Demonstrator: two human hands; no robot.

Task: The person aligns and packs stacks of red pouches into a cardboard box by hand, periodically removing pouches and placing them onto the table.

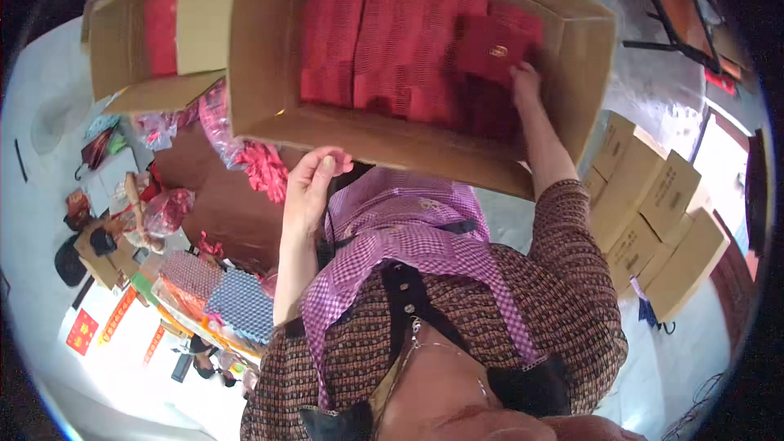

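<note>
A large open cardboard box [384, 132] stands before me, packed with rows of red packets [408, 41] whose stacked edges look like fine ribs. Over its right end my right hand [527, 86] grips a flat, dark red square packet [492, 51] with a small gold emblem, thumb on top. Whether that packet is a card, a pouch or a slim box I cannot tell. At the box's near edge, left of its middle, my left hand [318, 171] has its thumb and fingers closed on the cardboard rim.
Left of it stands a second open carton [122, 41] with red contents. Pink and red plastic-wrapped bundles [265, 171] lie on a brown surface below. Stacked cartons [653, 212] fill the right side. A dark-framed chair [678, 8] stands at the far right.
</note>
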